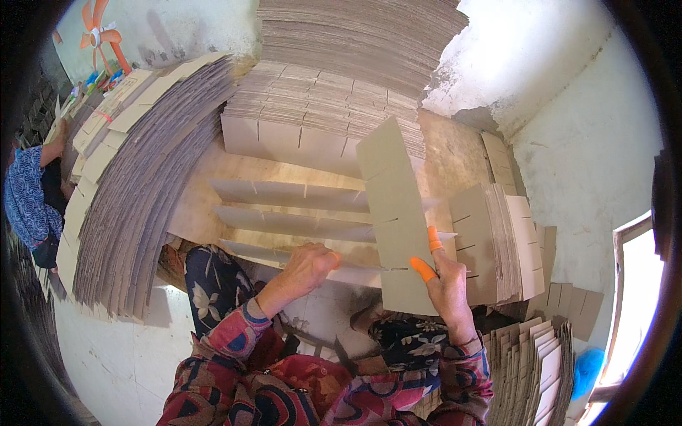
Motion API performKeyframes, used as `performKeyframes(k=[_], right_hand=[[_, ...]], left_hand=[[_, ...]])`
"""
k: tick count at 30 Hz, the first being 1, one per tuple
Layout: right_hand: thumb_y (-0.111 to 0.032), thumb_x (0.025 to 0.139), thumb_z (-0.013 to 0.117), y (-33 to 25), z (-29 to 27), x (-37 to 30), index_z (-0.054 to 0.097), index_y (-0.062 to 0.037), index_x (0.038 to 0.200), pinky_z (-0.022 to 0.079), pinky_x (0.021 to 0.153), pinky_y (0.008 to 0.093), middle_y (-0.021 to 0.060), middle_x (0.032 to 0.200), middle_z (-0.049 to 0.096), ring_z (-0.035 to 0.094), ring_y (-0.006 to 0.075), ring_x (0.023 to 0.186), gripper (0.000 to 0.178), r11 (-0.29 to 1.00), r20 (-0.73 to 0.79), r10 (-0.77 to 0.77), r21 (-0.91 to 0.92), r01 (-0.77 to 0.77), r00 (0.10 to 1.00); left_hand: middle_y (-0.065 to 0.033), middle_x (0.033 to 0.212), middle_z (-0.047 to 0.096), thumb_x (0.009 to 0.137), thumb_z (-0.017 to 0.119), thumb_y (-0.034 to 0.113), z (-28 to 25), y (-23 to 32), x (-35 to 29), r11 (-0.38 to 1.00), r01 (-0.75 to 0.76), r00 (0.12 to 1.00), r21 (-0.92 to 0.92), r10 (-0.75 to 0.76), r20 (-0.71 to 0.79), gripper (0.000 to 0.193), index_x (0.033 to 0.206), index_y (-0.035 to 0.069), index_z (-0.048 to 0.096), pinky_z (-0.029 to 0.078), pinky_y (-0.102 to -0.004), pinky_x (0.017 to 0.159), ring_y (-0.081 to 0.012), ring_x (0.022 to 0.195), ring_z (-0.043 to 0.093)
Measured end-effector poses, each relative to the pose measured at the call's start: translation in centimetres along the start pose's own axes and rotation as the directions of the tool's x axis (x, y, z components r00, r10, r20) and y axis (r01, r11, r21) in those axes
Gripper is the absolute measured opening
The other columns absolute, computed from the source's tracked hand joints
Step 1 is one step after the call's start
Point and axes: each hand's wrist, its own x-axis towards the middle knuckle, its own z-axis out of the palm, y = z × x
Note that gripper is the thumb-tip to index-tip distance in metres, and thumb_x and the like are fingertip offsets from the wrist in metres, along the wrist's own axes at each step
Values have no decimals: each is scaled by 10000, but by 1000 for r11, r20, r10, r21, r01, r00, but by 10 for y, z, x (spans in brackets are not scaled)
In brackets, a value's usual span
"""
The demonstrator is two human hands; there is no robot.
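Upright cardboard strip (396,231), one o'clock: your right hand (449,284) pinches its edge; left hand (307,266) pinches crosswise strip (357,274). Likely light, stiff; hold edges.

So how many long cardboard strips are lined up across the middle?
3 that I can see: a far strip, a middle strip, and a near strip at the left hand. The panel in the right hand blocks some view, so more may be hidden.
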Motion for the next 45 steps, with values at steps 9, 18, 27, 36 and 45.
performKeyframes(k=[9, 18, 27, 36, 45], right_hand=[[-39, 820, 696, 8, 0, 3, 424, 1, 1371, 387, 468, 276, 220, 614, 434, 345, 153, 506, 616, 998, -5, -58, -24, 58, 998], [-34, 796, 707, 13, -5, 8, 448, -6, 1354, 438, 519, 316, 264, 708, 524, 432, 277, 512, 616, 997, 92, -61, -50, 65, 994], [79, 754, 671, 33, 34, 10, 438, 3, 1356, 464, 550, 323, 290, 706, 512, 491, 365, 548, 650, 993, 211, -117, -1, 119, 970], [61, 779, 643, 27, 38, 27, 418, 23, 1355, 475, 821, 404, 330, 1013, 580, 580, 449, 952, 620, 996, 322, -90, 21, 88, 943], [-34, 821, 575, 34, 38, 52, 462, 45, 1253, 471, 681, 484, 278, 824, 599, 599, 429, 803, 453, 961, 342, -250, -23, 274, 906]], left_hand=[[-120, 649, 584, 713, 580, 56, 7, -2, -3, 1000, -5, 1000, 21, 5, -7, 41, 744, 79, 594, 465, -412, 599, -309, 660, 595], [-127, 732, 625, 707, 583, 46, 2, -4, -4, 1000, -16, 998, 18, 14, 61, 128, 826, 66, 626, 491, -406, 615, -310, 713, 613], [-123, 681, 599, 709, 573, 63, 7, -2, -1, 1000, -4, 1000, -19, 4, -3, 69, 771, 73, 603, 467, -412, 590, -313, 675, 596], [-121, 652, 593, 691, 583, 59, 6, -1, -1, 1000, 2, 1000, -10, -2, -14, 32, 718, 75, 590, 464, -424, 589, -324, 662, 596], [-148, 705, 619, 704, 586, 31, 9, -3, -2, 1000, 17, 999, 8, -18, 43, 128, 818, 64, 635, 485, -420, 604, -337, 682, 609]])
